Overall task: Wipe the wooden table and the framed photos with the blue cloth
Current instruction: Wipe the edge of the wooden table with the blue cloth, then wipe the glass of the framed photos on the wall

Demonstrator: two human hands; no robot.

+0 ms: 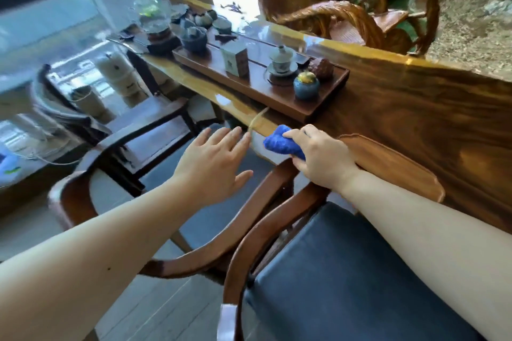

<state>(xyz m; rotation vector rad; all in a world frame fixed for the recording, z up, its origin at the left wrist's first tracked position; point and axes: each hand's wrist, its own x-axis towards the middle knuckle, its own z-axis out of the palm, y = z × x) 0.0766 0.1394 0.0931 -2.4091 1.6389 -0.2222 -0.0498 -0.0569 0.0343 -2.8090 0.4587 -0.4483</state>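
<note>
Cloth position: the blue cloth (282,144) is bunched into a wad at the near edge of the wooden table (415,108), just in front of the tea tray (277,97), and is gripped from above by the right hand (321,155), whose fingers are curled closed around it. The wad's long axis runs roughly along the table edge, with the free end pointing left, toward the far end of the slab. The left hand (213,158) is spread open and flat, holding nothing, and hovers above the chair arm (257,194) just short of the table edge. Risk: the tray carries a lidded cup (281,59), a small box (235,59) and a round blue jar (306,86), all standing close to its near rim; a wide stroke toward the tray could likely nudge it and tip the cup. Risk: a bunched cloth presents little contact area, so coverage may be streaky unless it is flattened. No framed photos can be identified in this view. The scene is motion-blurred, so fine contact between cloth and wood cannot be confirmed.
</note>
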